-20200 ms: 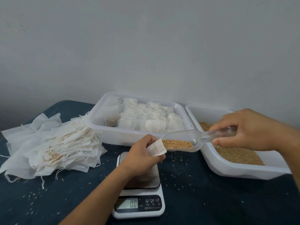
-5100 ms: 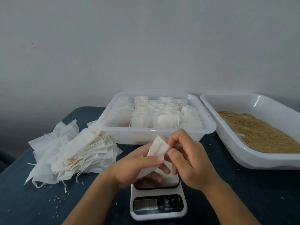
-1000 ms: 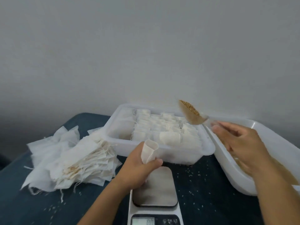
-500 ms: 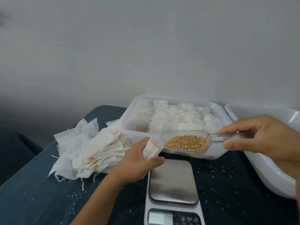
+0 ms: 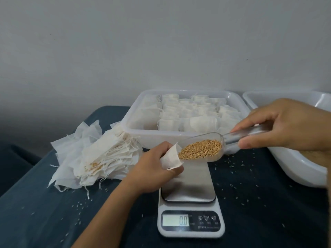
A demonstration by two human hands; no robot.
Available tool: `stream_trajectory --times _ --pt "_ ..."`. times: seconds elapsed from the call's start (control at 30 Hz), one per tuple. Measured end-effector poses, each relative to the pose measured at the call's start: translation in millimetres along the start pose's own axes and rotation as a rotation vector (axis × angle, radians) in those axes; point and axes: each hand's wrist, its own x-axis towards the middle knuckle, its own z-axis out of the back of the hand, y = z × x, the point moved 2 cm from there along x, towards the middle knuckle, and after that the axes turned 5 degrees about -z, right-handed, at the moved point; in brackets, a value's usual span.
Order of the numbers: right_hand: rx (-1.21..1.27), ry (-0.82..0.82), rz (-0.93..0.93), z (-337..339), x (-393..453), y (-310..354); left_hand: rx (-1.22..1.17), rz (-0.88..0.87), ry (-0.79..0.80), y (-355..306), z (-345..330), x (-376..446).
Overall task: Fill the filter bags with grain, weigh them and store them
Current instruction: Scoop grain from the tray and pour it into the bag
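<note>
The scoop (image 5: pixel 206 147) is down and level now, where a second ago it was up high, tipped over the far tray; half a second back it had dropped but stood just short of the bag. Now its lip meets the mouth of the filter bag (image 5: pixel 171 157), right above the rear edge of the scale (image 5: pixel 189 199). So the pour looks set to begin, though no grain (image 5: pixel 200 149) can be seen inside the bag yet.

The right hand (image 5: pixel 286 126) pinches the clear handle between thumb and fingers, off to the scale's right, in front of the grain tray (image 5: pixel 286 158). The left hand (image 5: pixel 154 167) is curled round the bag, its grip holding the lower part so the open mouth faces the scoop; the bag sticks out of the top of that grip, angled right. The load sits in the scoop's bowl, heaped toward the bag end.

The scale reads 0.0, plate bare, so weighing is not yet done for this one. Behind the scale, the storage tray (image 5: pixel 136 129) holds rows of filled bags. Left of the scale lies the pile of empty bags (image 5: pixel 100 158), and loose kernels dot the dark surface (image 5: pixel 53 221) around it. A slow tilt would suit that narrow mouth, I'd say.
</note>
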Motion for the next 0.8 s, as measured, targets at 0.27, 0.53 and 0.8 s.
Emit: stream_trajectory --times 0.27,0.53,0.8 --pt "-0.078 -0.042 0.048 0 -10 11 0.025 0.008 0.017 1 -2 -1" --pt "-0.145 -0.074 0.069 2 -12 11 0.017 0.01 0.025 2 -2 -1" --pt "-0.2 -0.109 0.068 4 -14 11 0.011 0.002 0.018 3 -4 1"
